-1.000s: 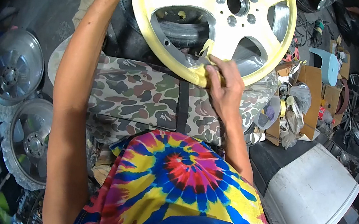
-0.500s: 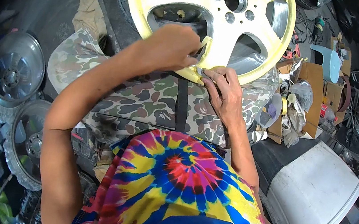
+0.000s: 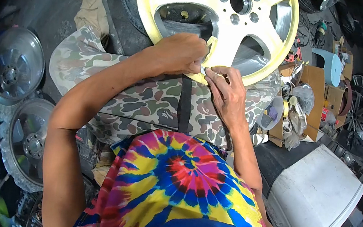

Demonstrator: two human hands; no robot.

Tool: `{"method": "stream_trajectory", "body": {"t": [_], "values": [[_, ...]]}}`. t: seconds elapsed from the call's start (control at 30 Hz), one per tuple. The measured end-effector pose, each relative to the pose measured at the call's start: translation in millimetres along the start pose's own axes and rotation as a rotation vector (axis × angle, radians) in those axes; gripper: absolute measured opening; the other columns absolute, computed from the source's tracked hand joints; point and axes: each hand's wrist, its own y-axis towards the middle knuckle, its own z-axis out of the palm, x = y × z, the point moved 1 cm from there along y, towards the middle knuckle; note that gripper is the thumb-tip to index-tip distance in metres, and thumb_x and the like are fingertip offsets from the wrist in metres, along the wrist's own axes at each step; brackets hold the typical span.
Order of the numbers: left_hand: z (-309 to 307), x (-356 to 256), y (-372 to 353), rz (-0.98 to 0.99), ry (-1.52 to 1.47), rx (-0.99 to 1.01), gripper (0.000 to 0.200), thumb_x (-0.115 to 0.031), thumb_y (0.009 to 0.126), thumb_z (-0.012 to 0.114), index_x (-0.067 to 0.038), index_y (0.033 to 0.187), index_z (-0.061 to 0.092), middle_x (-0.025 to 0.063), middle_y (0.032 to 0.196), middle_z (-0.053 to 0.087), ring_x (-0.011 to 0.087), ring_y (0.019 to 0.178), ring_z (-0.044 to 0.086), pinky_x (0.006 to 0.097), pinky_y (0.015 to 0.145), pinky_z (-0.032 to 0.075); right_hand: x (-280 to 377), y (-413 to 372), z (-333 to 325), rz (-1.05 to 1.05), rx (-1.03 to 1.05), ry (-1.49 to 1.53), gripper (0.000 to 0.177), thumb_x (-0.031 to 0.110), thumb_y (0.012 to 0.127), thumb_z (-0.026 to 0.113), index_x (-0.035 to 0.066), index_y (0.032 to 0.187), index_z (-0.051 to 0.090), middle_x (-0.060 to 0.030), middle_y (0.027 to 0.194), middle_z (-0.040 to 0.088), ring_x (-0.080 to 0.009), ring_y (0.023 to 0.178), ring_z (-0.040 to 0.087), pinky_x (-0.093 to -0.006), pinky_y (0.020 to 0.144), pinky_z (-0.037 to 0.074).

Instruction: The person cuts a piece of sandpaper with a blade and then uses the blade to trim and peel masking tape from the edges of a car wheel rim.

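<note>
The wheel rim (image 3: 227, 37), pale yellow across its face and spokes with bare metal inside the openings, lies over my camouflage-covered lap. My left hand (image 3: 182, 52) is closed at its lower edge, knuckles up. A strip of yellow masking tape (image 3: 212, 43) sticks up beside those knuckles and runs down into the grip; its fingertips are partly hidden. Against the lower lip rests my right hand (image 3: 227, 88), thumb and index finger pinched together. A small grey-white piece (image 3: 203, 70) shows between the two hands at the pinch, too small to name.
On the left stand two metal wheels, one higher (image 3: 12, 70) and one lower (image 3: 33, 140). To the right are a cardboard box (image 3: 312, 100) with plastic bags and cups, a light blue plastic stool (image 3: 330, 66) and a white panel (image 3: 316, 193). A tan cloth (image 3: 91, 14) lies at upper left.
My left hand has shifted slightly right and down, closer to the right hand. The rim appears slightly further right in view. My right hand stays at the lower lip.
</note>
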Motion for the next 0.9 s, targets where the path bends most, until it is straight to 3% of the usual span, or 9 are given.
{"method": "stream_trajectory", "body": {"t": [0.1, 0.9], "values": [[-11.3, -1.8, -0.5, -0.024, -0.12, 0.056, 0.022, -0.021, 0.077, 0.07, -0.001, 0.083, 0.063, 0.0172, 0.09, 0.063, 0.0379, 0.097, 0.062, 0.0478, 0.085, 0.05, 0.8, -0.2, 0.1, 0.004, -0.005, 0.018, 0.029, -0.001, 0.081, 0.078, 0.005, 0.11, 0.076, -0.0098, 0.1, 0.067, -0.0294, 0.091, 0.063, -0.0415, 0.08, 0.052], [-12.0, 5.0, -0.7, 0.04, -0.169, -0.029, 0.016, -0.011, 0.074, 0.07, 0.002, 0.077, 0.061, 0.0178, 0.08, 0.063, 0.0387, 0.083, 0.062, 0.0452, 0.075, 0.049, -0.7, 15.5, -12.2, -0.091, 0.057, -0.06, 0.022, 0.002, 0.085, 0.076, 0.002, 0.107, 0.075, -0.009, 0.099, 0.064, -0.0279, 0.09, 0.06, -0.0399, 0.079, 0.048]]}}
